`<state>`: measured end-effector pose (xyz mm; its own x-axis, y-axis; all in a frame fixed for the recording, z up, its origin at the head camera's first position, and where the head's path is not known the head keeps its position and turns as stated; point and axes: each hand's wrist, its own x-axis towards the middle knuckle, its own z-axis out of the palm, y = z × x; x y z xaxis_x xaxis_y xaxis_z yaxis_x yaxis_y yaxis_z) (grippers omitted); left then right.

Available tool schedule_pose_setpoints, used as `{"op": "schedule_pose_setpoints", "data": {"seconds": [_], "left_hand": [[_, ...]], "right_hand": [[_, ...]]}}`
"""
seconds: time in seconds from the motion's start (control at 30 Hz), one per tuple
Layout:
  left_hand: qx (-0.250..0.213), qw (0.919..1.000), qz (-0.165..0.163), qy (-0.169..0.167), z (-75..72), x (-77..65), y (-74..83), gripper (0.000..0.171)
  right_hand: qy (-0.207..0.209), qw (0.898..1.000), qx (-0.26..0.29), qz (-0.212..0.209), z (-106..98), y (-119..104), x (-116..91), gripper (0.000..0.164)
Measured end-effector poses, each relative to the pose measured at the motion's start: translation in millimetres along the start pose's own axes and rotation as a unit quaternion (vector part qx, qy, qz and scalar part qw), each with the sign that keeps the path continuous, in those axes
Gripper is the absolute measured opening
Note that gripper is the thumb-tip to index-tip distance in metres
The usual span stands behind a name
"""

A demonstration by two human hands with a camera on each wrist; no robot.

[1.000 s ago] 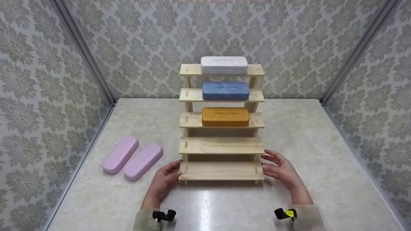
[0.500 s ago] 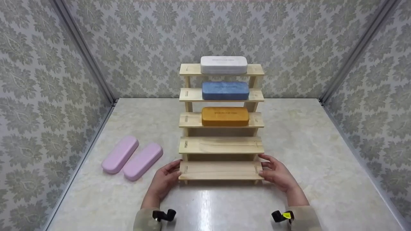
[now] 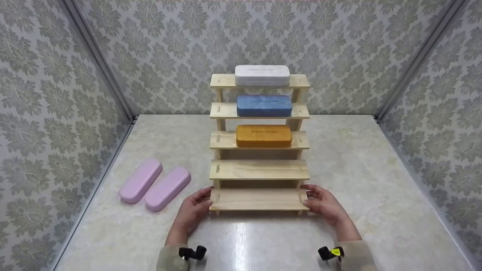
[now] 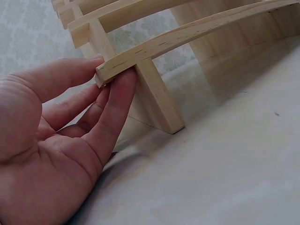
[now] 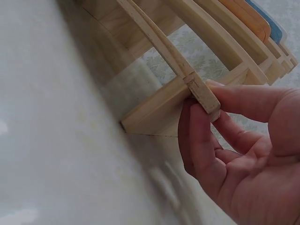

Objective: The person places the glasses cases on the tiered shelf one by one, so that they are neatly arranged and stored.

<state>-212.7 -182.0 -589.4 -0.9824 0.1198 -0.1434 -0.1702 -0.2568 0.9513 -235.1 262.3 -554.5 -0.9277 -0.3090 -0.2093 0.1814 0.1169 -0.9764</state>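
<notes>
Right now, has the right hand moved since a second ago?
Yes. Measured by the wooden rack, the right hand went left and slightly down in the head view.

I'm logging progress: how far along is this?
Looks done: the white case, blue case and orange case sit on the top three tiers, one each. In hand: the left hand and right hand hold opposite ends of the lowest tier. Perhaps left: two pink cases, lying on the table.

Not making out any words tbh: white case [image 3: 262, 76], blue case [image 3: 264, 106] and orange case [image 3: 264, 139] are showing blurry print, near right yellow sticker [image 3: 335, 251] is looking unreadable too.
</notes>
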Motion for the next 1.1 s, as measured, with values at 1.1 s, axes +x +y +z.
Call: {"op": "schedule_pose_setpoints", "data": {"seconds": [1.1], "left_hand": [[0.081,0.9651,0.163,0.188,-47.6,-54.2,67.5,0.058]], "right_hand": [[0.006,1.0,-0.007,0.0,2.5,-3.6,1.0,0.068]]}}
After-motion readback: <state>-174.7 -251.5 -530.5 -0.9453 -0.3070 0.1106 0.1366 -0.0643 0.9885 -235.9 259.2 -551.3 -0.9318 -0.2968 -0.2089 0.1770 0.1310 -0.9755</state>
